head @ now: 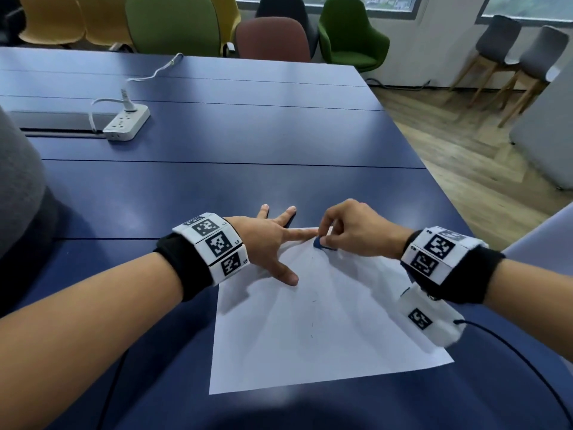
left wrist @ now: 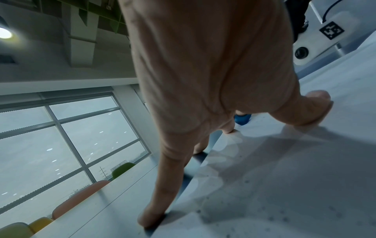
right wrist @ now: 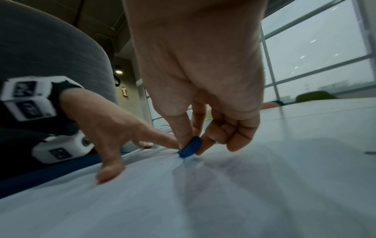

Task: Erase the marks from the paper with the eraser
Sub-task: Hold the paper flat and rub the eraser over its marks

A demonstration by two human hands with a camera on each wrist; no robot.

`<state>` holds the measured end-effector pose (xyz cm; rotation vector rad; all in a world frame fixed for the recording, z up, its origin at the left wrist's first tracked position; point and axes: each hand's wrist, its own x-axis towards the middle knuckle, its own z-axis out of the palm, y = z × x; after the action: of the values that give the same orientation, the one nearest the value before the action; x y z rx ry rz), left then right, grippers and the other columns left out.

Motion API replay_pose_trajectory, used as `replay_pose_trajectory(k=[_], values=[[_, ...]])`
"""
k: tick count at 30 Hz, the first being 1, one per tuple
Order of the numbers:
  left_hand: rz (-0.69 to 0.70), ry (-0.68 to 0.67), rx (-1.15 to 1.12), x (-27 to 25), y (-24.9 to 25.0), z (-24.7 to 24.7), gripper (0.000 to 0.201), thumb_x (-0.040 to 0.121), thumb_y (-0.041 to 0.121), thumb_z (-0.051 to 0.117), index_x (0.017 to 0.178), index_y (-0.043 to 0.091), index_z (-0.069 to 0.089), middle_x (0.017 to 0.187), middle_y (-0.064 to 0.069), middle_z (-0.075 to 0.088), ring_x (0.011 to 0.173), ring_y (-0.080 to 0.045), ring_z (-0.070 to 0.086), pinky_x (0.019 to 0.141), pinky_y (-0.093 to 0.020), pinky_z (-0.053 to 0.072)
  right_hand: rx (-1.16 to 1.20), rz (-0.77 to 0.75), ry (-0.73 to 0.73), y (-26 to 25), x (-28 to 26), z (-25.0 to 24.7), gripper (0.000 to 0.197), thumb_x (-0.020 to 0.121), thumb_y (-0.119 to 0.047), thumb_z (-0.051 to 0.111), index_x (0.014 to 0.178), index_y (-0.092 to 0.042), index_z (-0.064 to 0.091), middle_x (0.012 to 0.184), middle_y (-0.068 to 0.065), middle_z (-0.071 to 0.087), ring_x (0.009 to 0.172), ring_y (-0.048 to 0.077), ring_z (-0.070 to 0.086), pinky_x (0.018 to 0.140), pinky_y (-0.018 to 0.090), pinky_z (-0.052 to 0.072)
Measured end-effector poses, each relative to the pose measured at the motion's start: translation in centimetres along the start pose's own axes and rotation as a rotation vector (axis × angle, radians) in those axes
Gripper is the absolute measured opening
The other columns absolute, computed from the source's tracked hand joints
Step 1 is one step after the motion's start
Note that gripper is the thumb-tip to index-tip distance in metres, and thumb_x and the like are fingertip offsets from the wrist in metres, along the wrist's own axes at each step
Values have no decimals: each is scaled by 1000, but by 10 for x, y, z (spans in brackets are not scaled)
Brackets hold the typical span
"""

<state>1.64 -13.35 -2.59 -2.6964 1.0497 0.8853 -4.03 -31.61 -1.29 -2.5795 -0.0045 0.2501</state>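
At the far left of the dark blue table (head: 248,135) lies a white plastic power strip (head: 126,123) with one white plug and cord in it. Nearer, the left hand (head: 266,240) is spread flat with its fingers straight: the thumb (head: 286,276) and the index finger (head: 299,233) press on the far left part of the white sheet of paper (head: 310,336), while the other fingers reach past the paper's far edge onto the table. It grasps nothing. Just right of that index fingertip sits the small dark blue eraser (head: 319,243), touching the paper near its far edge (the left wrist view shows only a sliver of it (left wrist: 241,119) beyond the palm). The right hand (head: 356,232) pinches the eraser (right wrist: 190,149) between thumb and index finger, its other fingers curled in beside it, and the eraser stands tilted on its edge, with the paper creased into fine folds around it. A few faint dark pencil marks (head: 311,328) remain near the middle of the sheet. Both wrists wear white bands printed with black square codes over black cuffs. Beyond the table's far edge stand yellow, green and reddish-brown chairs (head: 273,38).
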Motion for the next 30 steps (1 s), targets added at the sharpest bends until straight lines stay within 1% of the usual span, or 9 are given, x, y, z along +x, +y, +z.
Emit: replay_pose_trajectory(k=[2, 5, 9, 11, 16, 20, 22, 25, 30], values=[[3, 2, -8, 1, -1, 0, 101, 67, 74, 67, 133, 74, -10, 159, 12, -23, 145, -40, -17, 108, -67, 24, 2, -43, -90, -6, -15, 8, 4, 77, -23, 74, 77, -20, 71, 62, -7, 67, 51, -1, 55, 51, 9, 38], [5, 6, -8, 2, -2, 0, 101, 67, 75, 66, 135, 72, -9, 159, 13, -23, 145, -40, -17, 108, -65, 25, -38, -107, -220, -14, -26, 14, 4, 78, -24, 74, 77, -23, 70, 58, -11, 62, 49, -3, 53, 47, 7, 37], [0, 0, 4, -1, 0, 0, 99, 69, 75, 65, 130, 75, -12, 159, 13, -23, 146, -39, -16, 108, -66, 25, -51, -45, -50, -6, -3, 2, 5, 78, -24, 73, 82, -21, 72, 62, -11, 61, 54, 0, 53, 53, 13, 40], [0, 3, 11, 0, -1, 0, 99, 68, 76, 65, 131, 75, -11, 159, 14, -22, 146, -39, -16, 108, -66, 25, -30, -67, -50, -7, -10, 6, 3, 79, -22, 72, 81, -21, 71, 62, -10, 61, 53, 0, 53, 52, 11, 38], [-8, 4, 11, 1, -2, 2, 100, 69, 75, 65, 138, 68, -6, 159, 15, -23, 146, -38, -16, 109, -65, 25, -70, -186, -285, -20, -43, 23, 7, 77, -26, 72, 84, -24, 72, 64, -9, 61, 57, 5, 53, 53, 11, 39], [2, 5, 0, -2, -1, 1, 98, 69, 75, 65, 132, 74, -10, 159, 14, -22, 146, -38, -16, 108, -65, 24, -64, -116, -111, -13, -25, 11, 3, 78, -23, 73, 79, -24, 70, 59, -13, 56, 51, -6, 52, 48, 7, 35], [-4, 5, 4, -2, -1, 1, 98, 69, 75, 65, 135, 71, -8, 159, 14, -22, 146, -38, -16, 109, -65, 24, -39, -126, -139, -12, -35, 16, 4, 77, -23, 73, 77, -24, 70, 59, -10, 59, 52, -2, 53, 50, 8, 37], [-9, 4, 17, -1, -1, 1, 99, 69, 75, 64, 139, 67, -6, 159, 14, -24, 146, -38, -17, 109, -64, 24, -38, -177, -310, -19, -54, 25, 8, 75, -24, 72, 82, -23, 73, 66, -6, 65, 59, 5, 56, 57, 16, 45], [-5, -1, 4, -1, -1, 1, 99, 68, 76, 64, 137, 70, -7, 159, 14, -24, 146, -38, -17, 109, -66, 23, -40, -125, -138, -14, -30, 12, 6, 76, -24, 74, 77, -27, 69, 58, -12, 56, 50, -3, 52, 49, 10, 34]])
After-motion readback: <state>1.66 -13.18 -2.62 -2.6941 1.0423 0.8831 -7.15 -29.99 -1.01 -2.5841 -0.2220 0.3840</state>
